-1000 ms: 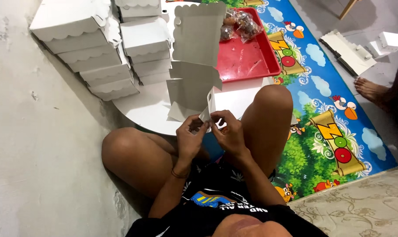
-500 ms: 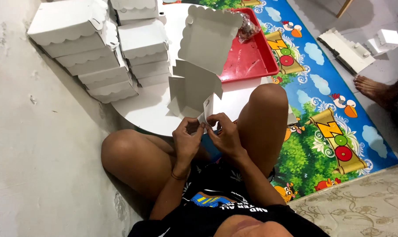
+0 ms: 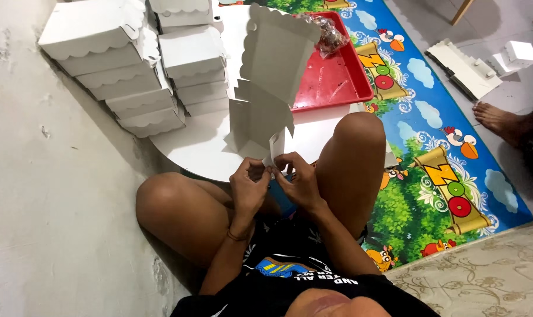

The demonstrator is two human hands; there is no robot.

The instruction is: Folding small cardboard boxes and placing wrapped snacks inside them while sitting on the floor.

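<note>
I sit on the floor with my knees up. Both hands pinch the near edge of a flat white cardboard box blank [image 3: 266, 94] with scalloped edges; it stands tilted upward in front of me. My left hand [image 3: 249, 188] grips a small flap at the blank's lower corner. My right hand [image 3: 298, 179] holds the same corner from the other side, fingertips touching the left ones. Under the blank lies a pile of flat white cardboard sheets [image 3: 202, 152].
Two stacks of folded white boxes [image 3: 131, 64] stand against the wall at upper left. A red tray [image 3: 334, 79] holding a plastic bag of small items lies beyond. A colourful play mat [image 3: 431, 170] covers the floor. Another person's foot [image 3: 501, 120] and more cardboard [image 3: 466, 70] are at right.
The blank has been raised and tilted more upright. My hands stay together at its lower corner, shifted slightly.
</note>
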